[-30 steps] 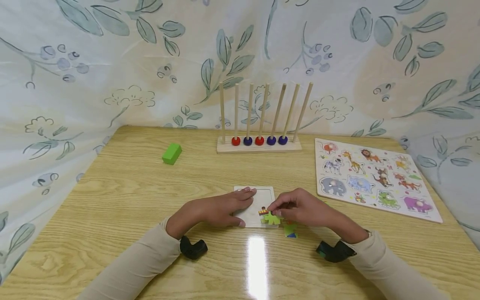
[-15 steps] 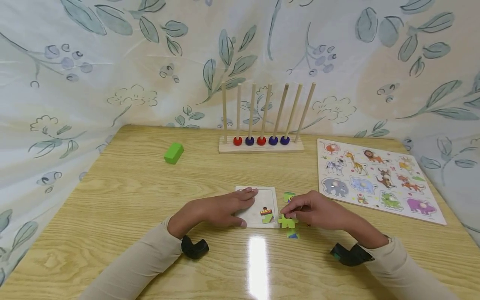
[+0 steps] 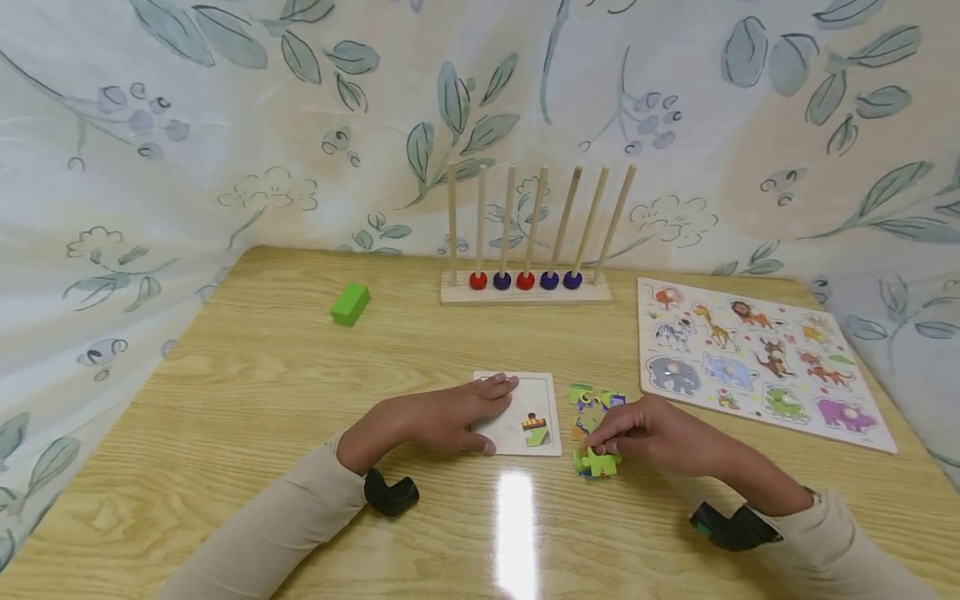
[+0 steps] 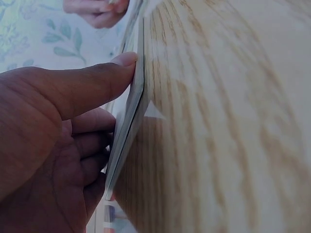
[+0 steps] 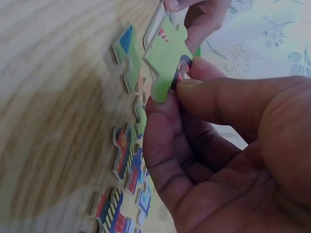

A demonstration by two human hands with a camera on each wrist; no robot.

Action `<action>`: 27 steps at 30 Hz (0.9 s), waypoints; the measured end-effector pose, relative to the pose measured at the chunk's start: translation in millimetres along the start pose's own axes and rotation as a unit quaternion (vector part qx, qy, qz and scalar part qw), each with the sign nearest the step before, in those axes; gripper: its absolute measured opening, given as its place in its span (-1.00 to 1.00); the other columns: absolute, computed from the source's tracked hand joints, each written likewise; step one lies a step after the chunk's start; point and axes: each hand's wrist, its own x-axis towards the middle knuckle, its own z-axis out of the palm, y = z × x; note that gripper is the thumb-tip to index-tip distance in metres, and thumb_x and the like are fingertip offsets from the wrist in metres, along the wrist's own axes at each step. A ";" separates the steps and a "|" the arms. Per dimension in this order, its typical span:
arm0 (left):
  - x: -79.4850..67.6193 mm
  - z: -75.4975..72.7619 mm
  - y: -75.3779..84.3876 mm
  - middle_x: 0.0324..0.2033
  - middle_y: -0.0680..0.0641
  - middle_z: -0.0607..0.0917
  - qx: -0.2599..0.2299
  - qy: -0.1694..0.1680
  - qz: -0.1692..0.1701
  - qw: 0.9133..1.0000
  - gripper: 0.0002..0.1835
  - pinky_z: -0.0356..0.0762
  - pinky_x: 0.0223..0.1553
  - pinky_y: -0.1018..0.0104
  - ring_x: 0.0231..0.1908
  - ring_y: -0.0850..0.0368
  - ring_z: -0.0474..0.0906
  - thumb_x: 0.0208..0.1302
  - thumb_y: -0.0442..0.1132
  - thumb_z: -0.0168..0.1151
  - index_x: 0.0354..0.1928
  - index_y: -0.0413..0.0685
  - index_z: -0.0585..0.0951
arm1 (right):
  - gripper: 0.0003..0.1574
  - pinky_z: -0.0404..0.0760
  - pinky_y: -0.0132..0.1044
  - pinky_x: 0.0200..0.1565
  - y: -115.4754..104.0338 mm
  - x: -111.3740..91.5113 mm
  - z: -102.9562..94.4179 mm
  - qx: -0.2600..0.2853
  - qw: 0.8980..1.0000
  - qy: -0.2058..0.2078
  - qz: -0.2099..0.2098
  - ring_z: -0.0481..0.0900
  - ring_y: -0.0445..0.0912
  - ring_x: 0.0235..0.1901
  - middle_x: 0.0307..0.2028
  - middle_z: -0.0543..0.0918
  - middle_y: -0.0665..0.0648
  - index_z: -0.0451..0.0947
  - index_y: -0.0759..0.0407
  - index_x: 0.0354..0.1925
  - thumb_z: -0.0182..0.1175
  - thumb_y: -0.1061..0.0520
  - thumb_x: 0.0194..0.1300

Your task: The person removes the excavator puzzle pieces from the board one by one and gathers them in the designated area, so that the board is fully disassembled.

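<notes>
A green jigsaw piece (image 5: 166, 56) is pinched between the thumb and fingers of my right hand (image 3: 660, 437), just above loose jigsaw pieces on the table. My left hand (image 3: 435, 418) rests on the left part of a white puzzle tray (image 3: 517, 392), fingers extended across it. In the left wrist view the thumb touches the tray's edge (image 4: 130, 116). One placed jigsaw piece (image 3: 536, 432), green with a red and yellow band, lies in the tray's lower right corner. Several loose pieces (image 5: 124, 150) lie beside the tray, partly hidden by my right hand.
A wooden peg stand (image 3: 525, 293) with red and blue beads stands at the back. A green block (image 3: 350, 304) lies at the back left. An animal puzzle board (image 3: 757, 358) lies at the right. A floral cloth (image 3: 300, 125) hangs behind the table.
My right hand has moved right, carrying the green jigsaw piece away from the tray to over the loose pieces. My left hand has stayed on the tray.
</notes>
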 end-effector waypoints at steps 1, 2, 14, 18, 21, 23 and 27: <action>0.1 -0.1 0.0 0.52 -0.10 -0.11 0.000 0.000 -0.002 1.000 -0.22 -0.14 0.42 0.17 0.49 0.05 -0.29 0.39 -0.13 0.20 0.48 -0.29 0.09 | -0.73 0.63 -0.31 -0.25 0.5 -0.6 0.6 -0.003 1.000 -0.001 -0.004 0.64 -0.16 -0.21 -0.19 0.72 0.05 0.71 0.27 -0.08 0.15 0.39 0.33; 0.1 0.0 0.0 0.52 -0.09 -0.10 -0.002 0.000 -0.003 1.000 -0.22 -0.15 0.42 0.17 0.49 0.06 -0.29 0.39 -0.13 0.20 0.48 -0.29 0.09 | -0.73 0.63 -0.31 -0.27 0.9 -1.5 1.0 -0.007 1.000 0.000 -0.007 0.64 -0.16 -0.22 -0.20 0.72 0.04 0.71 0.26 -0.08 0.16 0.39 0.32; 2.6 2.6 -3.7 0.52 0.01 -0.12 -0.010 0.004 -0.018 1.000 -0.20 -0.13 0.41 0.22 0.48 0.16 -0.31 0.36 -0.10 0.24 0.49 -0.22 0.10 | -0.77 0.64 -0.30 -0.26 2.7 -20.7 -6.2 -0.003 1.000 -0.023 0.019 0.65 -0.17 -0.19 -0.20 0.71 0.05 0.71 0.27 -0.12 0.16 0.38 0.33; 3.2 2.5 -3.9 0.53 0.02 -0.12 -0.012 0.004 -0.022 1.000 -0.19 -0.12 0.41 0.21 0.48 0.16 -0.31 0.35 -0.10 0.25 0.49 -0.21 0.10 | -0.80 0.64 -0.30 -0.28 5.4 -22.4 -7.7 -0.006 0.999 -0.030 0.034 0.66 -0.18 -0.19 -0.20 0.72 0.05 0.72 0.24 -0.15 0.19 0.34 0.32; 2.9 1.8 -3.4 0.53 0.02 -0.12 -0.013 0.004 -0.022 1.000 -0.19 -0.11 0.41 0.21 0.48 0.16 -0.31 0.35 -0.10 0.25 0.49 -0.21 0.09 | -0.81 0.64 -0.32 -0.29 5.7 -23.0 -8.5 -0.014 0.998 -0.031 0.045 0.65 -0.20 -0.20 -0.19 0.72 0.04 0.72 0.23 -0.15 0.20 0.32 0.33; 2.5 1.5 -2.7 0.52 0.01 -0.12 -0.016 0.004 -0.021 1.000 -0.19 -0.11 0.41 0.21 0.48 0.15 -0.31 0.35 -0.11 0.25 0.49 -0.21 0.09 | -0.82 0.64 -0.32 -0.29 4.8 -23.3 -9.0 -0.026 0.998 -0.028 0.053 0.64 -0.21 -0.21 -0.20 0.72 0.02 0.72 0.21 -0.15 0.21 0.29 0.33; 2.3 1.7 -2.5 0.52 0.00 -0.11 -0.018 0.003 -0.019 1.000 -0.18 -0.12 0.41 0.22 0.48 0.15 -0.30 0.34 -0.10 0.26 0.49 -0.22 0.10 | -0.83 0.63 -0.33 -0.30 4.0 -23.7 -10.5 -0.044 0.997 -0.022 0.064 0.63 -0.22 -0.22 -0.19 0.72 0.01 0.72 0.18 -0.16 0.22 0.28 0.33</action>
